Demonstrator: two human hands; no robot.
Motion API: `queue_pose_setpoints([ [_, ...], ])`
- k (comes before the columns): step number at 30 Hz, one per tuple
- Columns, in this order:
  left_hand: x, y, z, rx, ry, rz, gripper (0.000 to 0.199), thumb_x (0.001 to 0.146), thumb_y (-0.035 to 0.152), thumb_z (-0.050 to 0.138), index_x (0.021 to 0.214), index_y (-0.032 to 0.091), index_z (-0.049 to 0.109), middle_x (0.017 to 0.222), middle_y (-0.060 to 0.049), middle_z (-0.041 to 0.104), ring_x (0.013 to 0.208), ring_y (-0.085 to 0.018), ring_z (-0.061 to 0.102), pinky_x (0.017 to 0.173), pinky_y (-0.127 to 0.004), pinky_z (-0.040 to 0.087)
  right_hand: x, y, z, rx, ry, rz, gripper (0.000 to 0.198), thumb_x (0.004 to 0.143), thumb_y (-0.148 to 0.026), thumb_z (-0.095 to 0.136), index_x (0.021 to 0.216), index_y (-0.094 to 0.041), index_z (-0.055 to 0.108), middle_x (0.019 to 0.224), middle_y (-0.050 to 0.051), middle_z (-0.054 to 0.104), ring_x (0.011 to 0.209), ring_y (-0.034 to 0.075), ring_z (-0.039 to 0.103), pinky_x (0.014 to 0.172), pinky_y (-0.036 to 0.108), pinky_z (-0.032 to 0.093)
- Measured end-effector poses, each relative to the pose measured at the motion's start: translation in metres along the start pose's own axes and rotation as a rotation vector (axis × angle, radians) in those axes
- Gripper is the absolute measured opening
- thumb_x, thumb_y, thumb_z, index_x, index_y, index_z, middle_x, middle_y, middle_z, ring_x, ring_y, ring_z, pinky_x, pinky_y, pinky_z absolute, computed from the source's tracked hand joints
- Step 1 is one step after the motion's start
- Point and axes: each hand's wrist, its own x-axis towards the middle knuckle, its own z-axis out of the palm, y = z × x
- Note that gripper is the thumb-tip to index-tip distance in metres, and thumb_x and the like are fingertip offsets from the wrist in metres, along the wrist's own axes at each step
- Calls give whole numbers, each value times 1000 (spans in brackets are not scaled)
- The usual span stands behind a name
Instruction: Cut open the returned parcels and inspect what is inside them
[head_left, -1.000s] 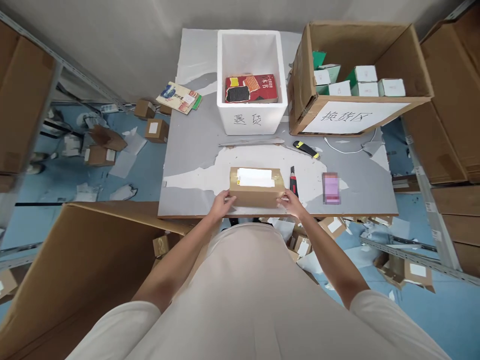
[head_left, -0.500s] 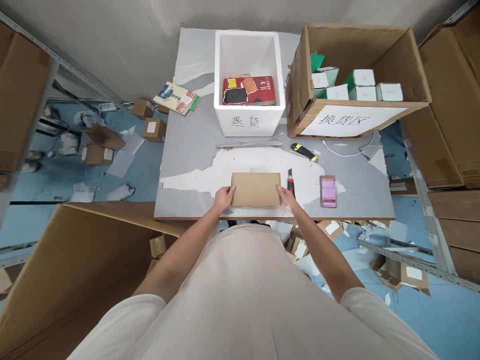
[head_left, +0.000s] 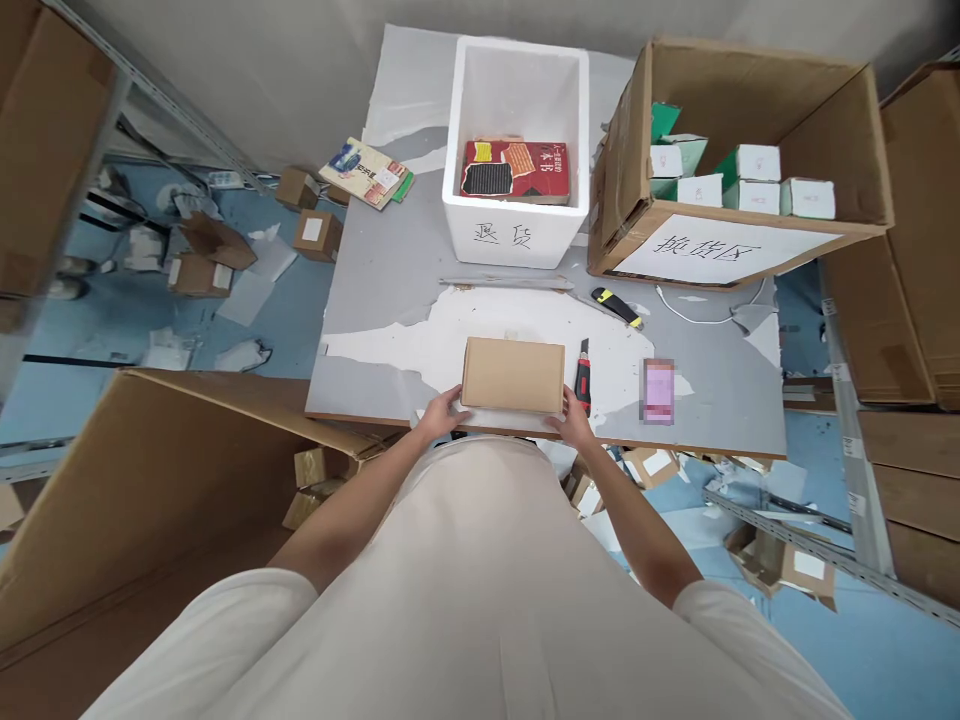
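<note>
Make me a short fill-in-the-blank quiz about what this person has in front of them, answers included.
1. The left hand and right hand both touch the flat, brown rectangular box made of ____.
2. From the person's side, the slim black-and-red box cutter lies to the ____ of that box.
3. The paper book inside the white foam bin has a mostly ____ cover.
4. The large open brown carton holds small boxes coloured white and ____.

Missing words: cardboard; right; red; green.
</note>
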Motion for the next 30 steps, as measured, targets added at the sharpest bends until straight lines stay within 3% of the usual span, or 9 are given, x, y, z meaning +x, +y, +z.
queue_pose_setpoints([
  [4,-2,5,6,-121,-7,-14,78,66,49,70,134,15,52,132,-12,60,124,-27,55,105,-41,43,3,-8,7,83,31,54,83,66,-37,74,138,-20,36,133,15,53,116,27,57,99,46,48],
  [8,-11,34,-5,-20,119,14,60,72,53,65,115,11,65,110,-12,70,99,-24,64,88,-34,50,-1,-33,-3,75,10,11,67,72,-45,67,130,-20,45,121,13,60,99,24,62,86,40,53],
  [11,-12,65,-13,119,276,7,47,77,57,59,89,13,70,80,-5,69,74,-17,60,71,-27,47,0,-58,-11,-69,46,-33,48,83,-55,53,115,-19,55,107,10,66,87,21,63,78,36,52],
  [15,5,93,-15,232,374,-62,47,81,59,53,67,16,65,61,-1,58,63,-13,51,62,-25,39,13,-83,-12,-278,123,7,54,89,-64,35,96,-17,60,89,11,69,79,23,63,72,34,48],
  [19,22,99,-14,270,386,-70,48,84,58,49,69,16,64,65,-3,61,65,-15,52,63,-26,38,33,-86,-11,-278,133,57,57,87,-69,36,94,-17,61,85,10,69,77,22,63,70,32,47],
  [24,24,95,-15,298,355,-77,48,78,60,56,89,15,68,80,-5,67,73,-18,58,70,-28,43,41,-69,-25,-175,48,105,58,91,-62,32,117,-17,57,106,10,66,83,19,63,76,31,49],
  [27,22,93,-14,290,353,-79,48,77,59,57,93,15,68,84,-6,69,74,-18,59,71,-29,44,35,-52,-36,-380,194,130,51,91,-53,36,120,-15,55,116,14,61,101,23,60,90,36,45],
  [30,21,93,-13,286,351,-77,48,78,58,56,96,15,68,87,-7,70,75,-19,60,73,-30,45,32,-35,-42,-641,290,287,52,82,-47,55,124,-16,51,126,17,52,119,30,49,96,39,42],
])
